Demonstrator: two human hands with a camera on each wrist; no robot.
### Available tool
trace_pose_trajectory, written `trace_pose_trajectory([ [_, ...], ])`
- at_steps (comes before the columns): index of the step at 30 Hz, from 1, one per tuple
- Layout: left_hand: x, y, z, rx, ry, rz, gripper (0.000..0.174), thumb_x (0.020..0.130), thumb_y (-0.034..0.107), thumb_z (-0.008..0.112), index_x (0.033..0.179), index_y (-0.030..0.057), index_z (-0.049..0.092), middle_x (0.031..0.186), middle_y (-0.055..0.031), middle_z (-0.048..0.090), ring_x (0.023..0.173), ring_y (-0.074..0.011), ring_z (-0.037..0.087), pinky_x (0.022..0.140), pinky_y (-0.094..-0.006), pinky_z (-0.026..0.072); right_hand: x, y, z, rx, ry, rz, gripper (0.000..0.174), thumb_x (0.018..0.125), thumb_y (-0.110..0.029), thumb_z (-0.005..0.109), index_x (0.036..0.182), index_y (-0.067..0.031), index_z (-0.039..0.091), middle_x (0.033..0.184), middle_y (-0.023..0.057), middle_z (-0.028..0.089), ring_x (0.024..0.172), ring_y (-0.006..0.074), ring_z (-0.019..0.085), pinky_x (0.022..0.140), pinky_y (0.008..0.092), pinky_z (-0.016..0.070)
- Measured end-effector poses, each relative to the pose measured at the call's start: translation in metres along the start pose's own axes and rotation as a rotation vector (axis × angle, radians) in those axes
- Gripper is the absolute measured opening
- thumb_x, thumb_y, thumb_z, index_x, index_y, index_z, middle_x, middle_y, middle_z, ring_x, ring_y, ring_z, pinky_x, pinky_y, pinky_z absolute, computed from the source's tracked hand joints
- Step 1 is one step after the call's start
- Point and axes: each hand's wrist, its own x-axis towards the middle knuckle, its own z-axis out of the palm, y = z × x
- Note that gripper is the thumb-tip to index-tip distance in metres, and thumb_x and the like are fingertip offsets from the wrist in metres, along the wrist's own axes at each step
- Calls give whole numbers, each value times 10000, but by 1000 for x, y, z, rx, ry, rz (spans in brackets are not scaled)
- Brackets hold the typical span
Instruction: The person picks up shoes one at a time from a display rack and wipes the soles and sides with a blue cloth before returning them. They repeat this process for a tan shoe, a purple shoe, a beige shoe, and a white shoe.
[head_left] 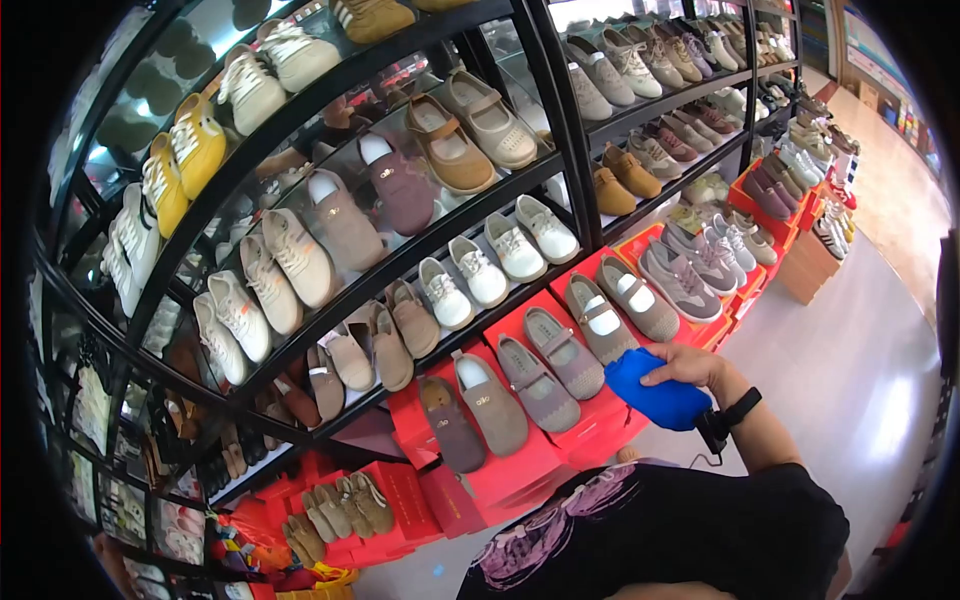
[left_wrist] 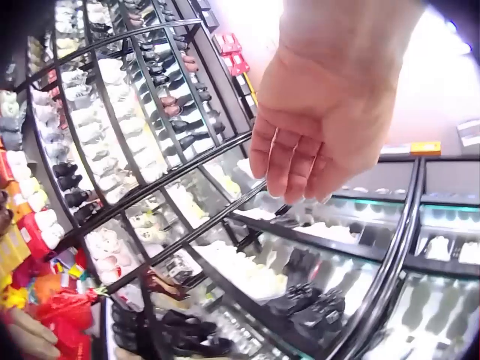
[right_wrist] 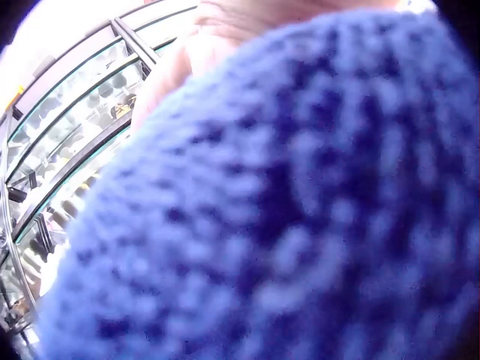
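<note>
My right hand [head_left: 693,366] holds a blue fuzzy cloth [head_left: 655,395], the thumb lying over its top. In the right wrist view the blue cloth [right_wrist: 285,202], with a thick looped texture, fills most of the picture and hides the fingers. Just beyond it in the head view stand grey strap shoes [head_left: 598,315] on red shoeboxes. In the left wrist view my left hand [left_wrist: 319,124] hangs with fingers loosely bent and nothing in them, shelves of shoes behind it.
Black-framed shelves [head_left: 440,220] with rows of shoes rise in front. Red shoeboxes [head_left: 500,400] bearing more shoes line their foot. Shiny pale floor [head_left: 840,370] lies to the right. Several brown shoes [head_left: 340,510] stand on red boxes at lower left.
</note>
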Motion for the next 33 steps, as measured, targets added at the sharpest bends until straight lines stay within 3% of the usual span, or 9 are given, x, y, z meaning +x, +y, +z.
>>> trace_pose_trajectory([
  [6, 62, 201, 40, -182, 7, 88, 224, 916, 269, 551, 852, 61, 601, 624, 51, 466, 527, -24, 393, 465, -190, 296, 53, -77, -31, 21, -4, -258, 413, 852, -126, 630, 1228, -21, 496, 1072, 72, 609, 924, 150, 603, 826, 304, 505],
  [7, 50, 290, 96, -194, 48, 141, 237, 914, 294, 555, 906, 68, 625, 665, 51, 496, 555, -20, 415, 494, -173, 311, 65, -92, -32, 148, -16, -301, 413, 853, -128, 630, 1228, -23, 492, 1062, 80, 612, 914, 158, 612, 815, 316, 515],
  [11, 7, 565, 255, -334, -630, 341, 238, 905, 273, 569, 943, 50, 644, 739, 19, 605, 624, -37, 525, 553, -173, 410, 112, -151, -41, 457, -87, -434, 401, 853, -134, 634, 1215, -35, 492, 1033, 95, 622, 889, 182, 634, 777, 351, 539],
  [16, -25, 748, 408, -511, -1074, 573, 248, 904, 277, 582, 972, 49, 651, 849, -15, 647, 735, -84, 590, 689, -227, 489, 154, -189, -52, 677, 41, -564, 325, 853, -140, 635, 1147, -58, 523, 1013, 92, 627, 869, 197, 636, 771, 369, 538],
  [19, -57, 812, 451, -266, -1069, 630, 278, 850, 249, 619, 1023, 35, 652, 894, -30, 656, 801, -103, 597, 718, -252, 483, 172, -195, -60, 693, 55, -556, 298, 857, -129, 624, 1127, -62, 518, 992, 86, 626, 859, 192, 629, 777, 359, 531],
  [21, -50, 820, 521, -265, -982, 857, 366, 796, 258, 658, 1046, -9, 642, 1003, -113, 663, 919, -189, 610, 825, -312, 473, 181, -199, -64, 688, 94, -581, 283, 863, -116, 609, 1121, -54, 510, 984, 82, 623, 859, 184, 624, 777, 346, 527],
  [22, -56, 825, 536, -234, -946, 810, 417, 774, 265, 674, 1077, -19, 627, 1029, -143, 658, 948, -221, 614, 846, -307, 469, 185, -202, -67, 688, 87, -584, 283, 863, -116, 609, 1121, -54, 510, 984, 82, 623, 859, 184, 624, 777, 346, 527],
  [30, -66, 837, 577, -130, -899, 841, 322, 683, 232, 711, 722, -30, 528, 667, -126, 554, 648, -208, 500, 605, -363, 403, 216, -225, -78, 718, 105, -648, 320, 852, -112, 618, 1142, -49, 499, 1012, 80, 608, 889, 170, 604, 796, 332, 512],
  [33, -65, 840, 577, -117, -950, 757, 303, 658, 212, 735, 727, -11, 541, 653, -89, 541, 650, -172, 499, 598, -340, 409, 222, -224, -79, 741, 96, -641, 324, 850, -111, 621, 1145, -49, 502, 1011, 77, 610, 885, 165, 605, 797, 327, 510],
])
